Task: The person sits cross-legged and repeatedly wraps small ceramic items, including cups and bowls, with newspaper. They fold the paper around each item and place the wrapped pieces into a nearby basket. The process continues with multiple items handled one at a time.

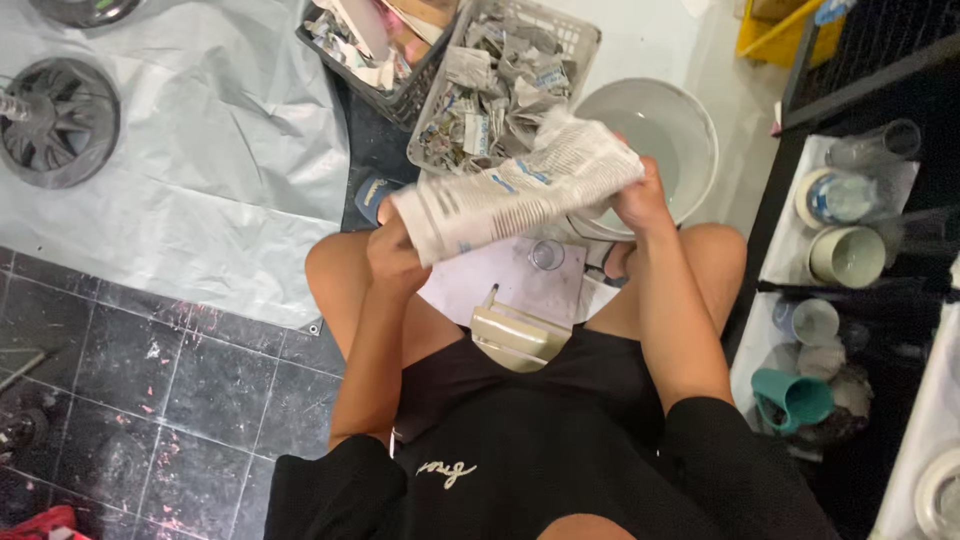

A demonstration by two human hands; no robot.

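Both hands clamp crumpled newspaper (pixel 520 190): left hand (pixel 395 255) grips lower end, right hand (pixel 640 200) upper end. Sheet spans between grips, above lap; bucket (pixel 690 120) just beyond right grip.

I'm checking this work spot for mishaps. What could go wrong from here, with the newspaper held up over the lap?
The newspaper sheet, stretched between the left hand and right hand, hides part of the white bucket behind it; a blind swing might tip the bucket. The small clear glass on the board below could be knocked over if the sheet drops. A tight grip at both ends may tear the thin paper unevenly.
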